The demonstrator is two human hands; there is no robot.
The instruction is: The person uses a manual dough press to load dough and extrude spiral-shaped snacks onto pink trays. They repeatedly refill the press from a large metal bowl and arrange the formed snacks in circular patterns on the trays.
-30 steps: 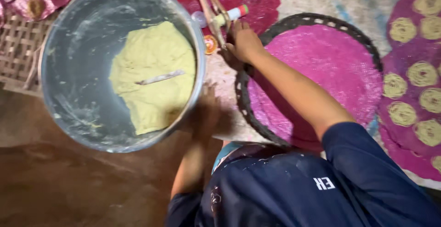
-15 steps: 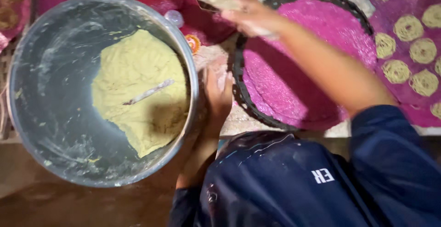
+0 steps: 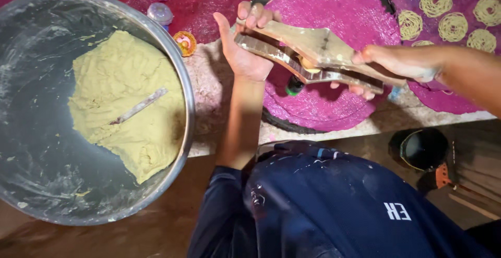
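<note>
dough (image 3: pixel 128 101) in basin (image 3: pixel 31 185), left | press (image 3: pixel 313 57) over round mat (image 3: pixel 334 23), right | spirals (image 3: pixel 454 12) far right

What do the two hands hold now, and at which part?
Both hold one wooden two-handled press. The left hand grips one end of the handles, the right hand the opposite end, above the pink round mat.

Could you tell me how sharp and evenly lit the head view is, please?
Head view: dough and wooden press sharp; right hand slightly soft; left hand throws a shadow on the mat; lower floor dim; steel basin rim glints.
</note>
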